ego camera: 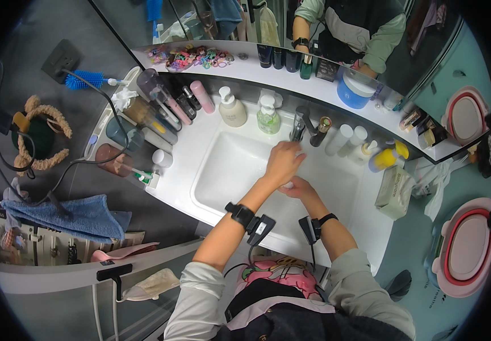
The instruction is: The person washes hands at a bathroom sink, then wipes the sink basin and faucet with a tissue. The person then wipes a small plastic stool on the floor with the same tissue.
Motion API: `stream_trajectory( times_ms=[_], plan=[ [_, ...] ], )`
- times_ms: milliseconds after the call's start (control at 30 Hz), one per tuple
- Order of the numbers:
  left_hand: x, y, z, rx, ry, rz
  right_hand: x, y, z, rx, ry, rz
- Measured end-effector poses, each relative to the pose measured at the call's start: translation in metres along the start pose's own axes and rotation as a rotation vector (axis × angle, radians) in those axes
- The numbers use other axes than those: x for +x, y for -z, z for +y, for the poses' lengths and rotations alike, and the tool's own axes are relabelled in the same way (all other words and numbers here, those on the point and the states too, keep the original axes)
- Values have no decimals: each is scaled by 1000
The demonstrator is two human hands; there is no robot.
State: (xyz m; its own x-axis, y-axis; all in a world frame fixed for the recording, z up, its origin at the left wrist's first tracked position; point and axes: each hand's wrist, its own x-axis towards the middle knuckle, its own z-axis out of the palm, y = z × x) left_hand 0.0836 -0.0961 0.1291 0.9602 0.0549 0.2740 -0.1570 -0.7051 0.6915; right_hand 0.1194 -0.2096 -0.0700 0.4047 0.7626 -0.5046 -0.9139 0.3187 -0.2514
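My left hand (286, 164) is over the white washbasin (232, 170), its blurred fingers just below the spout of the dark metal faucet (299, 123). Whether they touch the spout, I cannot tell. Below it, my right hand (300, 188) is cupped with the palm turned up. A small white patch (288, 185) shows at its fingers; it may be soap or lather. Behind the basin stand a cream pump bottle (232, 111) and a clear pump bottle (268, 117) with green contents. Each wrist wears a black strap with a small cabled device.
Cups and tubes, including a pink tube (202, 97), crowd the left counter. White bottles (339, 140), a yellow spray bottle (388, 157) and a tissue pack (395, 192) line the right. A mirror shelf (245, 70) overhangs the back. A black cable (117, 115) hangs at left.
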Motion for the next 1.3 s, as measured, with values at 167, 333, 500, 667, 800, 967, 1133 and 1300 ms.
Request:
stream_trajectory(
  times_ms=[167, 333, 500, 667, 800, 967, 1133, 1300],
  plan=[
    [-46, 9, -29, -127, 318, 6, -30, -2, 1, 429, -208, 340],
    [-67, 14, -38, -81, 345, -117, -20, 22, 18, 470, -186, 719],
    [-73, 22, -34, -50, 330, -214, 2, 39, 26, 202, -268, 559],
    [-80, 20, -31, -87, 338, -215, -7, 21, 27, -291, -115, 728],
    [-87, 18, -31, -104, 328, -219, -7, 4, 41, -315, 62, 880],
    [-93, 16, -28, -111, 313, -215, -1, 4, 58, -767, 225, 931],
    [-96, 9, -25, -140, 281, -230, -9, -1, 64, -1211, 348, 1119],
    [-101, 2, -35, -117, 298, -266, -41, -30, 50, -1025, 259, 882]
  ],
)
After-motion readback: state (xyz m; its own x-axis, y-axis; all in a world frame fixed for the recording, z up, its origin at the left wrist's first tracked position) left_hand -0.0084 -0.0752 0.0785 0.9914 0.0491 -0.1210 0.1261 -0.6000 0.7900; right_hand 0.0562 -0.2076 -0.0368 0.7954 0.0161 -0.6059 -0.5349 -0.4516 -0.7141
